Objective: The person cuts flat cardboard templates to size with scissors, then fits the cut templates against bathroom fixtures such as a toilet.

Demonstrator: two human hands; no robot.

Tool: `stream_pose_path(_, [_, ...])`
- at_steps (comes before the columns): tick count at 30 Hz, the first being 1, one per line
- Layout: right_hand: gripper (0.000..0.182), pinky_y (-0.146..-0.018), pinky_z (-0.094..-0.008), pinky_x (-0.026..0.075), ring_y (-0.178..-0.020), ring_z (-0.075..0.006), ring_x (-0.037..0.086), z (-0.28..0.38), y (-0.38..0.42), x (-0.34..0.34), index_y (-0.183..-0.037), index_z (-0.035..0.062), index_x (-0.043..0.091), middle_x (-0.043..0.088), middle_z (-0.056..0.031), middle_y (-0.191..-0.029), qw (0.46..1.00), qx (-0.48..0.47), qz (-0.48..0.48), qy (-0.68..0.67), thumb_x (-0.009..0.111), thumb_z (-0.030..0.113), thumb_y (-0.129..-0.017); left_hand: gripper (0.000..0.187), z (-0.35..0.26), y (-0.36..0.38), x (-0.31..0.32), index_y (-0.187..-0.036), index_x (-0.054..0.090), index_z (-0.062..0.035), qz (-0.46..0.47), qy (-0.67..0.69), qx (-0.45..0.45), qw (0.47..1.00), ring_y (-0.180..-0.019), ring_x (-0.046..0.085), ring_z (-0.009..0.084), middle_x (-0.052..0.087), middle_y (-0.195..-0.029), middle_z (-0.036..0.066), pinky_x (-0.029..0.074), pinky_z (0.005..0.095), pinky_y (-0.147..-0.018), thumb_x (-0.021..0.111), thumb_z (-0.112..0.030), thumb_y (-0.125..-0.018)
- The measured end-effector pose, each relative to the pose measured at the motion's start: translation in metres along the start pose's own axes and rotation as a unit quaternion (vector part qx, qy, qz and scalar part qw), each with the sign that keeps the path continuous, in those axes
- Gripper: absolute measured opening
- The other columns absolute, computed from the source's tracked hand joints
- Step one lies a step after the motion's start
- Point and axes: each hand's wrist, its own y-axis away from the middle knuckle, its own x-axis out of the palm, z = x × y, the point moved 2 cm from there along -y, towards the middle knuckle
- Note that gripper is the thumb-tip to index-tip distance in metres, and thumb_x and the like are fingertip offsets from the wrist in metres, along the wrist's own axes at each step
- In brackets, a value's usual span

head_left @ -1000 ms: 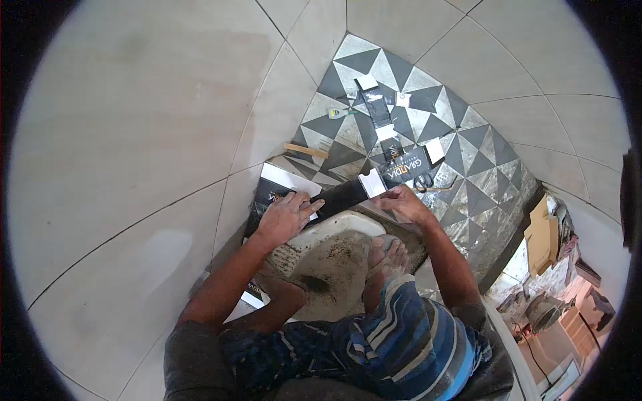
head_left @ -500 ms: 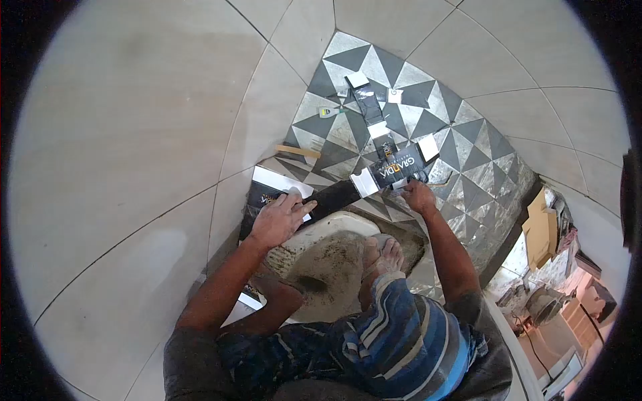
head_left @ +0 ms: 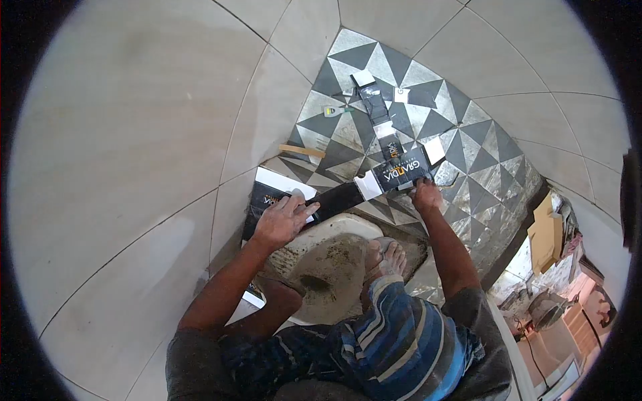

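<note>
Flattened black cardboard (head_left: 401, 170) with white flaps and GRANDIA lettering runs along the front of a squat toilet pan (head_left: 334, 227). My left hand (head_left: 284, 217) rests on its left part, fingers stretched out over a black panel and a white flap. At the near edge of the lettered panel, my right hand (head_left: 426, 195) has its fingers bent in a pinch on the cardboard; the fingertips are partly hidden. Another black cardboard strip (head_left: 376, 105) lies beyond, on the patterned floor tiles (head_left: 471, 157). My bare feet are at the dirt-covered pan.
A scraper-like tool (head_left: 332, 111) and a thin wooden strip (head_left: 302, 151) lie on the floor. Large pale wall tiles (head_left: 134, 154) close in on the left and at the back. Beyond a raised threshold at right are brown cardboard (head_left: 545, 234) and a round container (head_left: 547, 309).
The view has shifted slightly, moving the scene a little to the right. Both hands stay at about the same places on the cardboard.
</note>
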Motion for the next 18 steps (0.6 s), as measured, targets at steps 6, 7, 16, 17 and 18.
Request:
stream_pose_path(6, [0.044,-0.100,-0.0493,0.056,-0.123,-0.0365,0.064,-0.002,-0.009,0.008,-0.127,0.0094,0.064,0.064,-0.0170,-0.128,0.996,-0.058,-0.035,0.051,0.072,0.037,-0.093,0.050,-0.002,0.001,0.002,-0.144,0.062,-0.0236,0.005,-0.008,-0.018,1.000,-0.107,0.063,0.0288,0.055,-0.119,0.010,0.058,0.0431,-0.089,0.068,-0.019,-0.094])
stream_pose_path(7, [0.043,-0.099,-0.0490,0.056,-0.123,-0.0369,0.064,-0.001,-0.010,0.008,-0.124,0.0091,0.065,0.064,-0.0176,-0.128,0.997,-0.054,-0.034,0.038,0.072,0.038,-0.093,0.050,-0.002,0.002,0.003,-0.144,0.062,-0.0241,-0.004,-0.019,-0.012,1.000,-0.106,0.063,0.0287,0.054,-0.119,0.010,0.059,0.0428,-0.089,0.068,-0.019,-0.094])
stream_pose_path(16, [0.050,-0.099,-0.0524,0.055,-0.122,-0.0407,0.062,-0.006,0.008,-0.012,-0.128,0.0048,0.054,0.060,-0.0220,-0.126,0.990,0.011,-0.093,-0.109,0.073,0.033,-0.092,0.056,-0.006,0.005,0.002,-0.146,0.059,-0.0247,0.001,-0.035,-0.012,0.999,-0.107,0.063,0.0280,0.054,-0.122,0.009,0.060,0.0415,-0.086,0.070,-0.018,-0.092])
stream_pose_path(17, [0.050,-0.099,-0.0524,0.055,-0.122,-0.0407,0.062,-0.009,0.005,-0.009,-0.128,0.0048,0.054,0.060,-0.0220,-0.126,0.990,0.009,-0.093,-0.109,0.073,0.033,-0.092,0.056,-0.006,0.006,0.002,-0.146,0.059,-0.0247,0.001,-0.035,-0.014,0.999,-0.107,0.063,0.0280,0.054,-0.122,0.009,0.060,0.0415,-0.086,0.070,-0.018,-0.092])
stream_pose_path(18, [0.054,-0.098,-0.0528,0.055,-0.119,-0.0418,0.063,-0.010,0.001,-0.008,-0.135,0.0064,0.051,0.059,-0.0229,-0.128,0.990,-0.005,-0.081,-0.117,0.074,0.029,-0.092,0.055,-0.005,0.005,0.003,-0.146,0.059,-0.0240,0.000,-0.038,-0.017,0.999,-0.107,0.063,0.0278,0.054,-0.121,0.008,0.060,0.0414,-0.086,0.070,-0.019,-0.092])
